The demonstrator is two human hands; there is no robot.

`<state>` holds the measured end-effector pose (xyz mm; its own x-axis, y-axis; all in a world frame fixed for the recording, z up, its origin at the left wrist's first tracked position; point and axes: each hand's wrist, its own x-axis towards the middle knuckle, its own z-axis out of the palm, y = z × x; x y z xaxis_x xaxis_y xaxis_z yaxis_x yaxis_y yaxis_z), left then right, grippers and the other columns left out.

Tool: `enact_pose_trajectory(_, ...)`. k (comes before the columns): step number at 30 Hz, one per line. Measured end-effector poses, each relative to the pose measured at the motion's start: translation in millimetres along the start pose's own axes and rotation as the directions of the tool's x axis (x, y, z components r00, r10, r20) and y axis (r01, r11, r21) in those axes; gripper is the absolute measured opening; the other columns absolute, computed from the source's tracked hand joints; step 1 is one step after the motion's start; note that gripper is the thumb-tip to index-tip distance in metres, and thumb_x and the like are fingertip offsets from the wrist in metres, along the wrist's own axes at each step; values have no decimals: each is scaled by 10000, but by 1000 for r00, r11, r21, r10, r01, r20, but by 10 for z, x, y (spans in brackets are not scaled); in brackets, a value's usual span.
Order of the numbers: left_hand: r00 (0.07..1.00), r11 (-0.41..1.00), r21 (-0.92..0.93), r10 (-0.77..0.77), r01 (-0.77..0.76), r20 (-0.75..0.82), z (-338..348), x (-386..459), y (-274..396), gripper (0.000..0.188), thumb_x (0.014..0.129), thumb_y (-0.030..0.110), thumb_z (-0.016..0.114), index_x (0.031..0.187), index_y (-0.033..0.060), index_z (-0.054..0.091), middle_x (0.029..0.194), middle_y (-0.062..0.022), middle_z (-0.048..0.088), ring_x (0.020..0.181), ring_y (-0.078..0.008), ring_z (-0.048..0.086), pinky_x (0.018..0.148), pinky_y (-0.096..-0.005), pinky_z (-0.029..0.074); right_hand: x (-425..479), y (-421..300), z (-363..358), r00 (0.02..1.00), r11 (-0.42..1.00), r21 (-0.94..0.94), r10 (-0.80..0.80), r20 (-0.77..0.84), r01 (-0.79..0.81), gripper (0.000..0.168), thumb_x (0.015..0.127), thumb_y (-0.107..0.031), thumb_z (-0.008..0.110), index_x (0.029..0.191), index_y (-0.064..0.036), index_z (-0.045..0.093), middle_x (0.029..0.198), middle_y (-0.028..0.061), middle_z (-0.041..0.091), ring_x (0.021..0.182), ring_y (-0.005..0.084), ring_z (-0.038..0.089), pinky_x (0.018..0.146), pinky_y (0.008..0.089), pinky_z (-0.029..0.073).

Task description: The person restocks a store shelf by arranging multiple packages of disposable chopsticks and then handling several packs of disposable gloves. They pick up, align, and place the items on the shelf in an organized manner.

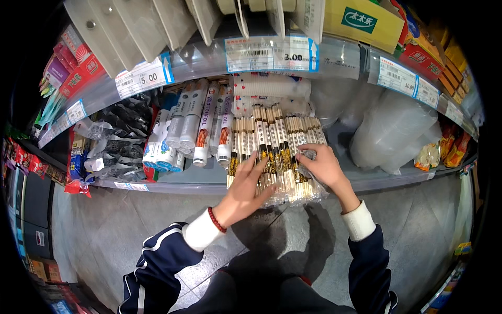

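Note:
Several clear plastic packs of disposable chopsticks (274, 153) lie side by side on a store shelf, their near ends past its front edge. My left hand (245, 190) rests with spread fingers on the packs at the left and middle, a red bead bracelet at its wrist. At the right side of the packs is my right hand (321, 165), its fingers bent around a crumpled grey cloth (308, 170) that is partly hidden by the hand. Foil rolls (224, 129) stand in a group just left of the chopsticks. Behind the packs lie wrapped stacks of paper cups (270, 86).
Black items in clear bags (121, 133) lie at the shelf's left. Cloudy plastic-wrapped bundles (392, 129) are on the right. The upper shelf's price rail (337, 64) overhangs the goods, with white hanging tags or dividers (168, 23) above. Grey floor tiles (113, 231) lie below.

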<state>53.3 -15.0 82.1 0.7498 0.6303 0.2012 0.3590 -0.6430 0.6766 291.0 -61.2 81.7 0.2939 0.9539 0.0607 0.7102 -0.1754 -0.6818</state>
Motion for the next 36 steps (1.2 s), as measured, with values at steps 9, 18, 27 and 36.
enact_pose_trajectory(9, 995, 990, -137, -54, 42, -88, 113, 95, 22, 559, 862, 77, 617, 1363, -35, 398, 1411, -210, 392, 1214, -308, 419, 984, -325, 382, -171, -402, 26, 999, 998, 45, 44, -30, -43, 379, 711, -257, 740, 910, 57, 672, 811, 215, 672, 787, 281, 679, 736, 314, 498)
enact_pose_trajectory(18, 955, 909, 298, 296, -291, 30, 177, -160, 143, 881, 727, 567, 672, 1424, 132, 358, 1491, -231, 216, 1373, -422, 216, 1120, -506, 200, -625, -99, 26, 951, 968, 41, -235, -201, 248, 525, 733, -316, 747, 1160, -42, 611, 1090, 185, 633, 936, 342, 643, 801, 364, 506)
enact_pose_trajectory(27, 827, 736, 458, 562, -498, -4, 475, 38, -376, 587, 730, 386, 667, 1274, 217, 526, 1423, -104, 401, 1312, -315, 383, 1090, -495, 289, -773, -47, 361, 878, 780, -464, -479, -13, 419, 748, 667, -496, 717, 1339, -263, 485, 1352, 136, 477, 756, 253, 653, 595, 298, 518)
enact_pose_trajectory(36, 850, 740, 458, 522, -493, 70, 285, 152, -450, 760, 714, 558, 631, 1374, 242, 423, 1475, -95, 322, 1367, -278, 302, 1126, -468, 218, -610, -202, 442, 896, 780, -509, -443, -39, 364, 842, 655, -442, 746, 1341, -55, 449, 1271, 169, 509, 889, 277, 652, 674, 328, 539)
